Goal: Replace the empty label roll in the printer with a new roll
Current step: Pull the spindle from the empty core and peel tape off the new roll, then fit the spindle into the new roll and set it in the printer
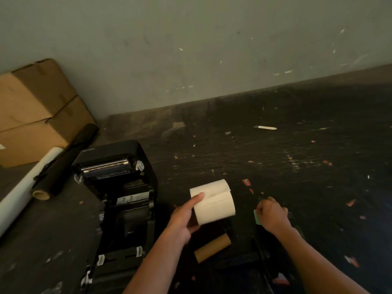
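A black label printer (118, 187) stands open on the dark table, left of centre, its lid tipped back and its roll bay bare. My left hand (184, 217) holds a new white label roll (214, 201) just right of the printer, thumb on its top edge, the loose label end sticking up. An empty brown cardboard core (212, 247) lies on the table below the roll. My right hand (272, 214) is closed to the right of the roll, with a small green piece (257, 217) showing at its left side.
Stacked cardboard boxes (36, 111) stand at the back left against the grey wall. A black roll (63, 164) and a long white roll (25, 187) lie beside them. A white utility knife (266, 127) and scattered scraps lie on the table (297, 155).
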Tool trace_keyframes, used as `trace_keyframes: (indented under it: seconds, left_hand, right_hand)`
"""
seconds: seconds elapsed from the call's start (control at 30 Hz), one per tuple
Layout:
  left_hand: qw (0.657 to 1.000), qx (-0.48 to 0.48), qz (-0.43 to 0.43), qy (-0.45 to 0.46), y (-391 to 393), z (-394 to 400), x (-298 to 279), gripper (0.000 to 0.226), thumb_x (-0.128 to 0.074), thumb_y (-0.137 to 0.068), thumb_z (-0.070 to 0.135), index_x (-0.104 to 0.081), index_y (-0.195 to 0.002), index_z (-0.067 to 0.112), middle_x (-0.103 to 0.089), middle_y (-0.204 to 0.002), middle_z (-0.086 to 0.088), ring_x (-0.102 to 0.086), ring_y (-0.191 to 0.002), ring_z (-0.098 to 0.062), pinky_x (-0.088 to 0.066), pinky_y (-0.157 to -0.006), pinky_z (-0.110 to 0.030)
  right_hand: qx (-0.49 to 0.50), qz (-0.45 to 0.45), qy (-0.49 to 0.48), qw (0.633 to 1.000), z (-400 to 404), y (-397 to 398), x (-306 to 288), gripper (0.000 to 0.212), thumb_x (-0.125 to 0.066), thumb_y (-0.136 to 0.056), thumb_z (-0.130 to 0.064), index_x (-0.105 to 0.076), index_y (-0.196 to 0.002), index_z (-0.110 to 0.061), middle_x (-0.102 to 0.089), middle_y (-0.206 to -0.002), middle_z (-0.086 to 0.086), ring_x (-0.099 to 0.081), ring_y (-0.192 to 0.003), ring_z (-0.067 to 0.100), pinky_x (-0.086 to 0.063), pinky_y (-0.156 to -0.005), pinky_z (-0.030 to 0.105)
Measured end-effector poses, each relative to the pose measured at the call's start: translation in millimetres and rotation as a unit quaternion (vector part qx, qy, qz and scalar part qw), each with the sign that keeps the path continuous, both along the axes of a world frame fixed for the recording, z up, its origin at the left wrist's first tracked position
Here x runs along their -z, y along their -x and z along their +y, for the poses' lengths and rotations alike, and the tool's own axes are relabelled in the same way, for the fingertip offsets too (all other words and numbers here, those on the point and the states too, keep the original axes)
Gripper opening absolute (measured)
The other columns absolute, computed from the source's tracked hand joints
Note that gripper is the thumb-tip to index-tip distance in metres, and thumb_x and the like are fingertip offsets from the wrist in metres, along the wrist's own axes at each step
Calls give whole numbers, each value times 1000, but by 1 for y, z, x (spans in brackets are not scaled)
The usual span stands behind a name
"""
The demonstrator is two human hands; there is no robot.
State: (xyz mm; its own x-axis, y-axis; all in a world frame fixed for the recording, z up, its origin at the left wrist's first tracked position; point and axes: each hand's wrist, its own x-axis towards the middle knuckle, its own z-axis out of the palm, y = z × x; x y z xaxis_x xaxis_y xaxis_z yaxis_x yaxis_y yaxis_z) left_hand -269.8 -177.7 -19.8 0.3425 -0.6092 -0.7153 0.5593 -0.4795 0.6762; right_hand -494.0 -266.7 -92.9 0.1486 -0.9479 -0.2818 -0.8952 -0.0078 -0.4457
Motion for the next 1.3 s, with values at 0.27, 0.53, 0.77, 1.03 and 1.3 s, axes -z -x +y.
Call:
trace_keyframes:
  seconds: [0.27,0.53,0.77,1.03,1.3]
  left_hand:
    - [1000,-10,23,19,-4,14,-3,76,-90,-43,28,-52,-108,20,-60,-108,-16,-58,-98,-35,-54,-81,-54]
    - [997,51,29,48,-2,33,-11,76,-91,-42,31,-59,-109,17,-65,-109,-16,-62,-99,-35,-56,-74,-47]
    - [990,105,50,81,6,62,-16,56,-87,-48,28,-64,-96,14,-75,-89,-14,-67,-90,-31,-57,-61,-39]
    - [982,150,47,109,6,98,-14,54,-84,-55,34,-68,-100,11,-74,-99,-14,-66,-98,-30,-57,-82,-47]
    - [992,76,41,91,-2,112,-5,61,-86,-45,33,-63,-100,16,-68,-104,-12,-64,-95,-28,-55,-56,-35]
  right_hand:
    - [58,-74,65,993,12,3,-11,42,-66,-84,-29,-50,-122,-20,-53,-116,1,-56,-109,19,-43,-99,48]
    - [21,-379,-85,921,38,-31,-100,37,-49,-83,-64,-61,-100,-33,-61,-99,-10,-56,-94,6,-44,-81,32]
    - [58,-389,-145,908,84,-30,-113,26,-61,-85,-46,-63,-97,-23,-65,-107,3,-61,-100,18,-47,-94,44]
    - [82,-422,-176,885,117,-23,-118,30,-68,-83,-32,-68,-104,-10,-70,-108,7,-65,-102,20,-52,-92,46]
    - [137,-359,-76,920,123,-12,-79,41,-58,-82,-59,-65,-105,-26,-66,-105,-1,-61,-92,10,-53,-78,33]
